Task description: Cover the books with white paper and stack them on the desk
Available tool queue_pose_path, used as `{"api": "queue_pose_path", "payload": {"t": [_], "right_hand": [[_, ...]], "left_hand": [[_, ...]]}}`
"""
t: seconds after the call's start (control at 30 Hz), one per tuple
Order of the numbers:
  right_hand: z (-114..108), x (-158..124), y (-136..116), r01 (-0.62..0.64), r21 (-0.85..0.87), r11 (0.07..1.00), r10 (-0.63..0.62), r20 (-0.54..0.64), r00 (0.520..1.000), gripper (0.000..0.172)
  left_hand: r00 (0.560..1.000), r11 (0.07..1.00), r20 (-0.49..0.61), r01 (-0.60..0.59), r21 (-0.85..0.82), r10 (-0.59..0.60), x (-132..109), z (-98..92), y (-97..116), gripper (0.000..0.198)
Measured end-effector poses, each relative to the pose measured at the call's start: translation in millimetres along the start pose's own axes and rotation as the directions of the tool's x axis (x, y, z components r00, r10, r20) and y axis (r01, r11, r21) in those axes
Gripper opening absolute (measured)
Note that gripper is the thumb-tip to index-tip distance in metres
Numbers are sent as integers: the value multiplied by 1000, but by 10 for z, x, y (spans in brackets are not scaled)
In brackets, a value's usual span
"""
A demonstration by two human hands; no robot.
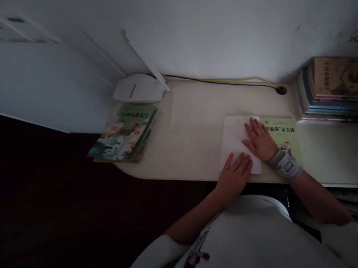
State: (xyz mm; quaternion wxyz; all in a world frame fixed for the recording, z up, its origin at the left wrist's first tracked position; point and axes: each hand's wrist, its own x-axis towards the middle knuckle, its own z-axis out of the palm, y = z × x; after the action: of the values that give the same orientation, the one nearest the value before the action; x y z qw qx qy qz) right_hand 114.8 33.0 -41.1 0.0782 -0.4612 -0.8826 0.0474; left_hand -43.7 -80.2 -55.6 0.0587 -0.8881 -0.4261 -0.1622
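Observation:
A white sheet [233, 134] lies flat near the table's front edge, against the left side of a green picture book [290, 136]. Whether the sheet is part of that book I cannot tell. My left hand [235, 173] rests on the sheet's lower edge, fingers stretched out. Higher up, my right hand [261, 140] lies flat across the sheet's right side, fingers spread, its heel over the book's cover. A grey band is around my right wrist. Both hands hide parts of the sheet, and my right hand and wrist cover some of the book.
A white router [139, 88] with antennas stands at the back left, behind a small pile of picture books [123, 133] by the table's left end. A taller book stack [340, 91] is at the right. Cables [220, 80] run along the wall to a round hole [280, 90].

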Motion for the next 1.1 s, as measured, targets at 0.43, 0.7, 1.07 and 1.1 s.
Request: {"api": "queue_pose_path", "payload": {"t": [0.43,0.7,1.07,1.1], "right_hand": [[-24,28,37,-74,132,989,82,-57,995,67],[-330,-383,500,-128,568,813,235,-120,964,64],[-384,-1054,710,35,432,901,40,-165,986,45],[-405,-1135,812,-28,418,908,119,-193,974,43]], "left_hand": [[588,551,418,805,-220,-693,133,-506,-1247,22],[896,-292,320,231,-928,-309,729,-678,-845,28],[983,806,176,64,-588,51,1727,-92,55,73],[973,847,222,62,-528,68,1735,-50,87,71]]}}
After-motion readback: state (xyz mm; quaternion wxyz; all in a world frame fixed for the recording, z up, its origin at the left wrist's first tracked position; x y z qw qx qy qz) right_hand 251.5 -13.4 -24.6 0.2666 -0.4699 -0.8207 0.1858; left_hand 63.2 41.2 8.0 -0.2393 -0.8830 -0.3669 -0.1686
